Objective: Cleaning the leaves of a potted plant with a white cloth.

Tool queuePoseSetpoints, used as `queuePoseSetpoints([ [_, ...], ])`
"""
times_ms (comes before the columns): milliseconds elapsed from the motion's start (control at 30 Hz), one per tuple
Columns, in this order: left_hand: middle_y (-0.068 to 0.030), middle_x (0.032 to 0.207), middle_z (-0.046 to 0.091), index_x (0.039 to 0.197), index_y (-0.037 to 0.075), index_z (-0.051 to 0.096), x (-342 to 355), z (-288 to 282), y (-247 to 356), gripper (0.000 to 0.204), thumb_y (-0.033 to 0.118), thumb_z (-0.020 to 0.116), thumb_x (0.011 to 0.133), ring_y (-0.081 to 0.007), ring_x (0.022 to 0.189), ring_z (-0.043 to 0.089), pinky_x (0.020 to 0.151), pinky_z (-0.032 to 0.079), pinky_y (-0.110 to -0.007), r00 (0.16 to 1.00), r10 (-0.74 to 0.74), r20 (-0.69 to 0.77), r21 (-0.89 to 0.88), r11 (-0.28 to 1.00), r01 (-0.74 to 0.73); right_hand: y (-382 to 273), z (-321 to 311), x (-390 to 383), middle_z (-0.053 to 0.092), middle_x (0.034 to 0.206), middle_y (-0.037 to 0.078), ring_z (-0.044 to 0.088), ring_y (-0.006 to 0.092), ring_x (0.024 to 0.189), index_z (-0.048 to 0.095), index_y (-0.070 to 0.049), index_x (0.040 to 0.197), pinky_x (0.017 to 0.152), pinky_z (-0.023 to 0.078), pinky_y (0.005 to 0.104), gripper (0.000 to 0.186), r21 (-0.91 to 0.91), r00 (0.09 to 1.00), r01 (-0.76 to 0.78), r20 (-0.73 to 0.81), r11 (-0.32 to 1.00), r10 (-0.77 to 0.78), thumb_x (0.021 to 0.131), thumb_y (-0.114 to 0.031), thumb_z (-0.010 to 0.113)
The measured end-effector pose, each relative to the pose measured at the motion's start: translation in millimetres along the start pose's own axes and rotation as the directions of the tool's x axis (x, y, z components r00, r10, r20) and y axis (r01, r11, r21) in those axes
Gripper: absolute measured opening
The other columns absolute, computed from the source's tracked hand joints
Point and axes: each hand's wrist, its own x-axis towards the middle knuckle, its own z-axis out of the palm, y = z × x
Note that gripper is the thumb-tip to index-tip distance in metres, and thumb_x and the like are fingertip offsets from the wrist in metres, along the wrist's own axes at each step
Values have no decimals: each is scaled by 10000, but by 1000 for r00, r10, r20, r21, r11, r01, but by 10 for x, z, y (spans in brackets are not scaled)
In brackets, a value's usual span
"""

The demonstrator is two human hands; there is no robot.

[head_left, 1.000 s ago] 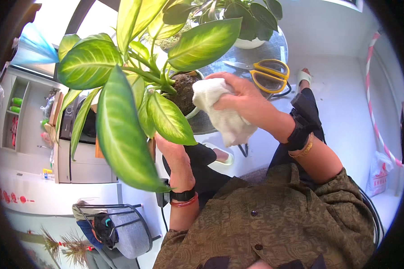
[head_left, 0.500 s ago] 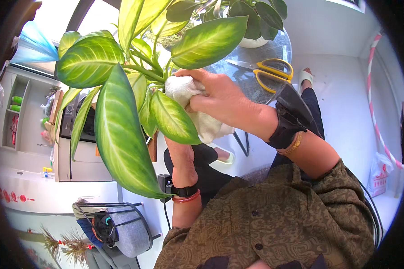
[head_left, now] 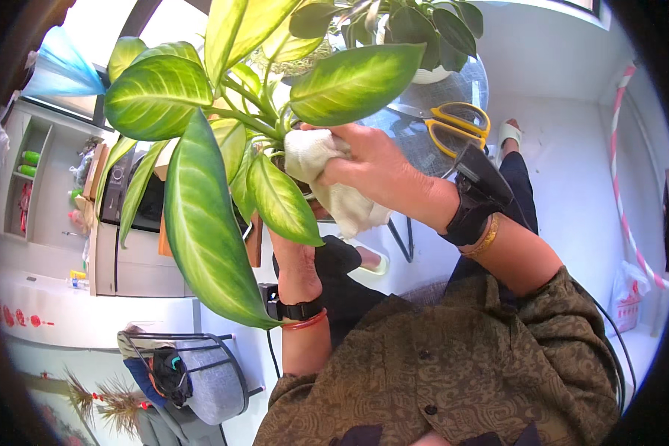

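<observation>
My right hand (head_left: 368,167) is closed on a crumpled white cloth (head_left: 308,152), pressed in among the lower stems of a potted plant with variegated green leaves (head_left: 204,212). The cloth covers most of the soil and pot opening. Reaching up under the foliage, my left hand (head_left: 295,264) is near the pot, its fingers hidden by leaves. Yellow-handled scissors (head_left: 432,120) lie on the round glass table (head_left: 394,123), just beyond my right hand.
A second potted plant (head_left: 416,37) stands at the back. Kitchen shelving (head_left: 33,160) and an appliance (head_left: 119,193) are on the left, a grey stool (head_left: 208,375) lower left. A striped pole (head_left: 618,156) and plastic bag (head_left: 628,293) stand at the right, near my foot (head_left: 510,132).
Compared with a second ago, my right hand has moved left and up with the cloth, into the stems over the soil. The leaves have shifted slightly in view.
</observation>
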Motion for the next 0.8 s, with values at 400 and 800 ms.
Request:
queuePoseSetpoints([
  [400,-124,983,647,1275,1,414,218,-232,34,749,564,584,811,-198,663,678,499,572,-266,988,52,147,159,984,-75,-14,-56,-232,655,905,92,617,142,824,595,0,1069,747,496,307,382,256,998,-66,11,964,66,693,-60,626],
  [800,-54,936,657,1220,22,505,472,-482,21,545,423,577,859,-138,668,664,505,563,-252,984,-19,176,132,991,-5,-252,-168,-574,602,1049,38,568,114,939,518,-60,1216,846,464,273,531,287,928,-350,236,892,289,696,-19,619],
])
